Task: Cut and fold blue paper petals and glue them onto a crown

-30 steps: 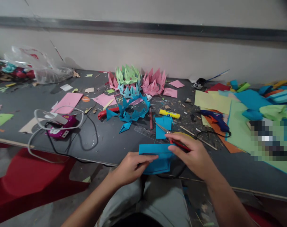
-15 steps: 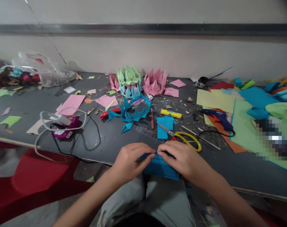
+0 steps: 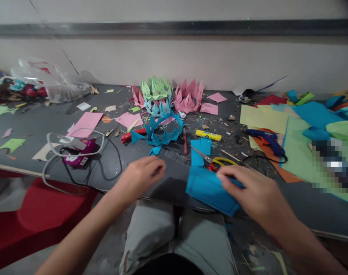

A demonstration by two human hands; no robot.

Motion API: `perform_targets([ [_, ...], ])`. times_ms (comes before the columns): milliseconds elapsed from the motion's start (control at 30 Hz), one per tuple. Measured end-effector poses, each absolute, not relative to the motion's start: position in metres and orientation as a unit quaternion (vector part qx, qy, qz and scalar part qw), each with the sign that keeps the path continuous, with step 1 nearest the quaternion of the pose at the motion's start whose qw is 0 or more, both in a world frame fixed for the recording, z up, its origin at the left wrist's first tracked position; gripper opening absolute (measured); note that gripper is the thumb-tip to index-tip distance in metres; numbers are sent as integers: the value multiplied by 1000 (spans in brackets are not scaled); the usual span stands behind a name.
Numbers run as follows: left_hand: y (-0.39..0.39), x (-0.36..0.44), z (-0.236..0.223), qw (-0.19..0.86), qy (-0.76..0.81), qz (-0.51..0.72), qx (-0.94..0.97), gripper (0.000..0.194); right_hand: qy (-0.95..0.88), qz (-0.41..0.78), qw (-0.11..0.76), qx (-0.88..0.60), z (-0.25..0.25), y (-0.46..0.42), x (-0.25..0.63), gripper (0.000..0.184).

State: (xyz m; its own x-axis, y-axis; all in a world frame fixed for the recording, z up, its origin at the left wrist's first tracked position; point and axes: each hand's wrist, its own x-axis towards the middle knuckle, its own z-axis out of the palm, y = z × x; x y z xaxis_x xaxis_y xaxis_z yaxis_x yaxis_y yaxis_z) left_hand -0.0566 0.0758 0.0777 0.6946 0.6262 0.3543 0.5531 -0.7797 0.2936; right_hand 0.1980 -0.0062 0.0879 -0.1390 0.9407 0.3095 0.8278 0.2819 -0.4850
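Observation:
My right hand [image 3: 248, 187] pinches the right part of a folded blue paper [image 3: 209, 189], which has dark lines drawn along its edges. It is held tilted at the table's front edge. My left hand [image 3: 143, 173] is apart from the paper, to its left, with fingers curled closed; a dark spot shows between them, but what it is I cannot make out. Just beyond the paper lie yellow-handled scissors [image 3: 225, 161], partly hidden by it, and small blue paper pieces [image 3: 201, 151]. A ring of blue folded-paper points [image 3: 162, 135] stands farther back.
Green [image 3: 156, 88] and pink [image 3: 188, 97] folded-paper crowns stand by the wall. A yellow glue stick [image 3: 208, 135], a blue glue gun [image 3: 268, 141] and coloured paper sheets [image 3: 300, 149] lie rightward. At left are a purple power strip [image 3: 80, 152] with looping cables and a plastic bag [image 3: 62, 86].
My left hand has let go of the blue paper and moved left. My right hand has shifted right with the paper, which now shows its marked face and covers part of the scissors.

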Motion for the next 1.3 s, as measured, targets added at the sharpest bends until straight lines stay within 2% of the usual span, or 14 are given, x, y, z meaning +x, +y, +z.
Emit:
perform_targets([
  [133,77,-73,75,105,405,251,873,16,-710,139,271,-635,90,-11,215,22],
  [200,67,-63,77,154,370,274,874,14,-729,165,276,-604,90,-11,208,20],
  [300,53,-36,81,206,268,292,895,25,-764,167,290,-551,91,-7,190,16],
  [367,48,-22,80,219,225,311,897,18,-783,147,303,-522,92,-4,179,15],
  [467,47,-12,77,194,210,349,892,16,-797,83,339,-493,89,-1,169,14],
  [600,42,-11,74,108,229,356,900,15,-785,-16,373,-495,81,0,158,11],
  [767,36,-12,78,36,235,366,900,14,-756,-63,401,-513,79,0,155,10],
  [1067,43,-18,76,47,244,364,898,12,-735,-74,411,-534,66,9,177,12],
  [1233,53,-34,83,47,344,398,849,8,-664,-118,383,-632,54,19,211,10],
  [1300,57,-37,82,72,361,401,839,8,-665,-95,392,-628,59,19,213,11],
])
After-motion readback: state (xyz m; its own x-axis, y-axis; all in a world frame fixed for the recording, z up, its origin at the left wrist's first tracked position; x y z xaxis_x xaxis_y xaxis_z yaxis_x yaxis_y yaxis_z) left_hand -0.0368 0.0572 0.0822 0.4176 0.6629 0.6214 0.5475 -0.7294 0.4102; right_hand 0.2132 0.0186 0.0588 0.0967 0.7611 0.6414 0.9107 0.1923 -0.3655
